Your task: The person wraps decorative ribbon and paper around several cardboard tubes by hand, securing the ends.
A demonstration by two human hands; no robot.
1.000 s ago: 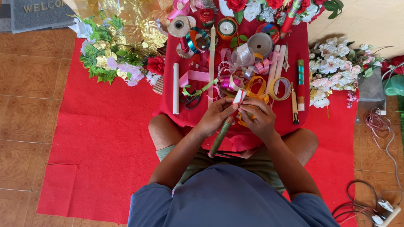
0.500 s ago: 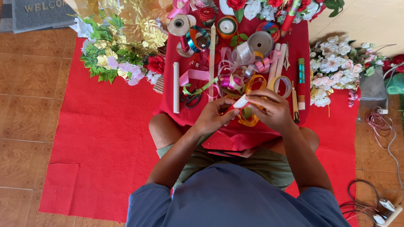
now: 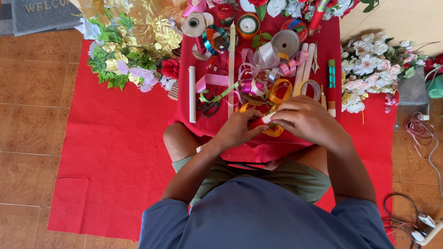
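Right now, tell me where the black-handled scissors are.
In the head view, the black-handled scissors lie on the red cloth-covered table, left of centre, between the white upright stick and the long cream candle, just beyond the person's left hand.

Small red-and-white piece held between two hands

The small piece (image 3: 264, 121) is red with a white end, and it lies tilted over the red cloth. The left hand (image 3: 237, 130) and right hand (image 3: 307, 119) pinch it; a yellow ribbon loop (image 3: 275, 131) touches it below.
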